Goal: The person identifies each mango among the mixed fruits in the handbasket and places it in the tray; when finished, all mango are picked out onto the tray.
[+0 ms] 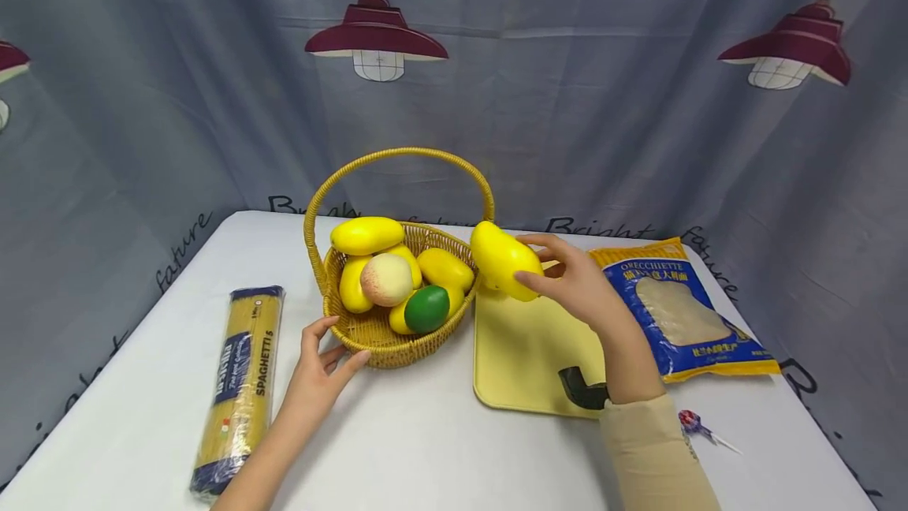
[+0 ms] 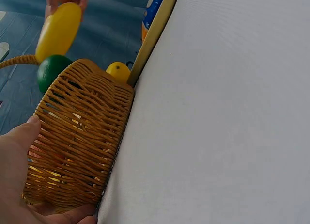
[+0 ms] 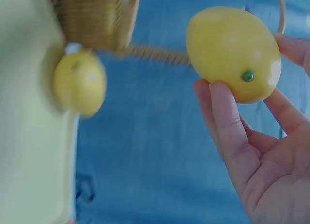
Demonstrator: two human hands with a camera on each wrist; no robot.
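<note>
My right hand (image 1: 571, 274) pinches a yellow mango (image 1: 504, 260) between thumb and fingers, raised beside the right rim of the wicker basket (image 1: 397, 355). In the right wrist view the mango's green stem dot faces the camera. My left hand (image 1: 319, 373) holds the basket's near left rim, thumb and fingers around that end in the left wrist view. Inside the basket lie several yellow mangoes (image 1: 367, 235), a peach (image 1: 386, 280) and a dark green fruit (image 1: 428, 308). Another yellow fruit (image 3: 80, 83) sits on the tray by the basket, mostly hidden in the head view.
The basket's tall handle (image 1: 400, 151) arches over the fruit. A pale yellow tray (image 1: 535, 349) lies to the right, bearing a black pipe (image 1: 582, 390). Beyond are a blue orecchiette bag (image 1: 681, 314) and a lollipop (image 1: 691, 421). A spaghetti pack (image 1: 241, 385) lies on the left.
</note>
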